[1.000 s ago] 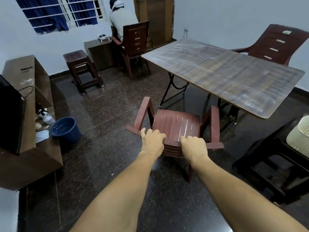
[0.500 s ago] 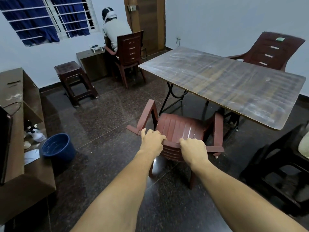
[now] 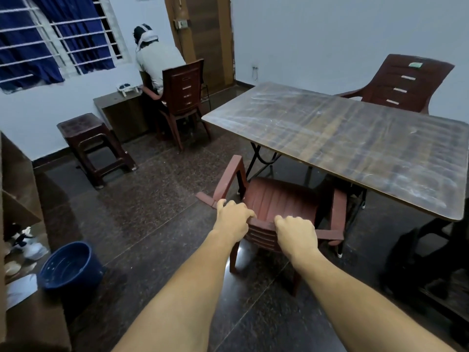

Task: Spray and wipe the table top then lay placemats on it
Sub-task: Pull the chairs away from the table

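The wooden table top is bare, streaked and dull, standing right of centre on folding legs. In front of it stands a red-brown plastic chair whose seat reaches under the table's near edge. My left hand and my right hand both grip the top of the chair's backrest, fingers curled over its edge. A spray bottle sits low on the shelf at the far left, partly hidden. No placemats or cloth are visible.
A blue bucket stands on the floor at left beside a brown shelf unit. A stool, a seated person on a chair, and a dark chair behind the table surround the area. Dark furniture stands at right.
The chair has slid forward, its seat now farther under the table's edge, with both hands still gripping the backrest. The view has shifted closer to the table.
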